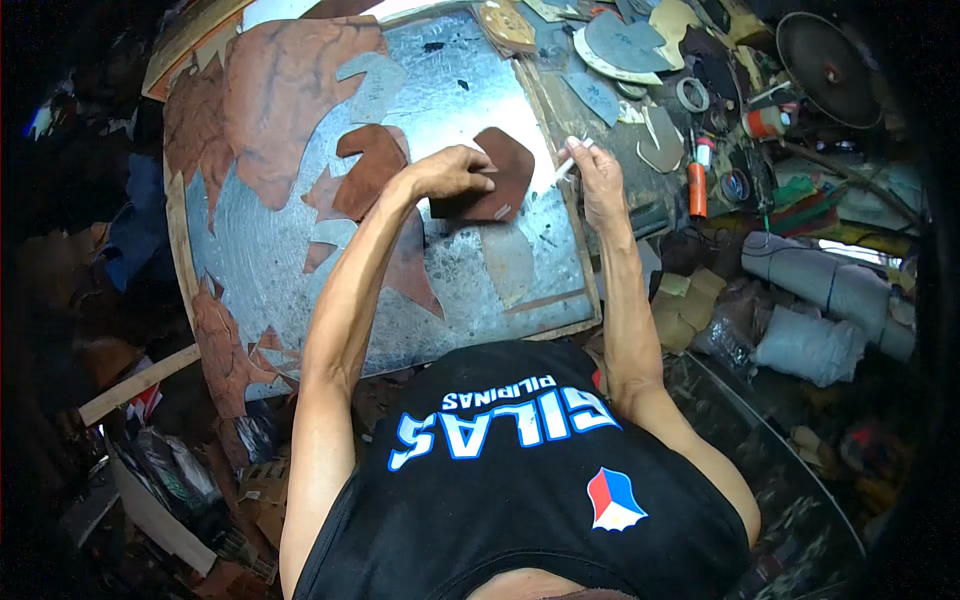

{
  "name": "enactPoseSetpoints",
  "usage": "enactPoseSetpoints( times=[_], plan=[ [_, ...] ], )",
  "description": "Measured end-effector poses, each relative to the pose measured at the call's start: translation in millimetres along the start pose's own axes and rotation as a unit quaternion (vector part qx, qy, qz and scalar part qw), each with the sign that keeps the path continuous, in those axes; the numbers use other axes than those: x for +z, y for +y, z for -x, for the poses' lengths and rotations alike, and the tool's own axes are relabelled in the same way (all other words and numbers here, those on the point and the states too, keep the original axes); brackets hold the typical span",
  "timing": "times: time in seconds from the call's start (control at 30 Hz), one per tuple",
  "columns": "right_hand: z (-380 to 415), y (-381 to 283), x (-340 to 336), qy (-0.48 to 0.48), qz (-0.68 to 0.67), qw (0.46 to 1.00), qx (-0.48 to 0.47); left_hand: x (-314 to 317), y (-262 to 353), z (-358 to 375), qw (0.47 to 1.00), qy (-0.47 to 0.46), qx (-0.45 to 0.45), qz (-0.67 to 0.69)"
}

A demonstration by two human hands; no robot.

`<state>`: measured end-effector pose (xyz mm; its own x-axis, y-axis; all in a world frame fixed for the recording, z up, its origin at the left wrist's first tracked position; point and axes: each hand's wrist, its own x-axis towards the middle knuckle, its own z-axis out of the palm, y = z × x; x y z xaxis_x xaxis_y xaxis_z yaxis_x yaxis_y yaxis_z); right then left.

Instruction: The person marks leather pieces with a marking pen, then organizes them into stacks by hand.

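Observation:
My left hand (452, 172) is closed on a dark brown leather piece (512, 172), gripping it over a metal-topped board (270, 300). Two short pale marks show near the lower edge of that piece. To the right, past the board's edge, my right hand (600, 180) pinches a slim white stick (566, 166) between thumb and fingers. Another brown cut leather piece (368, 182) lies left of my left hand. A grey cut shape (372, 84) rests above it, partly over a large reddish-brown hide (280, 100).
Leather scraps (225, 340) lie along the board's lower left side. The cluttered bench at right holds a roll of tape (692, 95), an orange tube (697, 190), grey templates (622, 42) and a round dark disc (828, 70). Plastic-wrapped bundles (810, 345) sit lower right.

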<state>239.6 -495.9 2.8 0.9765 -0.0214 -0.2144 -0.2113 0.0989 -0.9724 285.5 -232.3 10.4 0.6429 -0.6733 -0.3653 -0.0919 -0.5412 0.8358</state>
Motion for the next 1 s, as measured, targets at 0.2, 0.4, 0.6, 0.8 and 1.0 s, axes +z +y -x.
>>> enactPoseSetpoints(
  times=[0.2,0.4,0.6,0.8,1.0],
  plan=[
    [9,-28,18,-0.121,0.305,0.936,-0.125,2,25,-1,0.991,-0.061,0.021,-0.12],
    [-4,-28,24,-0.139,0.342,0.923,-0.108,-4,29,-8,0.964,-0.039,0.04,-0.261],
    [-50,-12,34,0.01,0.11,0.994,-0.015,-87,68,19,0.808,0.29,0.141,-0.493],
    [-82,23,26,0.05,0.097,0.991,0.073,-104,13,78,0.861,0.357,-0.134,-0.337],
    [-72,17,27,0.085,0.416,0.905,0.007,-32,-35,108,0.888,0.261,-0.26,-0.275]
  ],
)
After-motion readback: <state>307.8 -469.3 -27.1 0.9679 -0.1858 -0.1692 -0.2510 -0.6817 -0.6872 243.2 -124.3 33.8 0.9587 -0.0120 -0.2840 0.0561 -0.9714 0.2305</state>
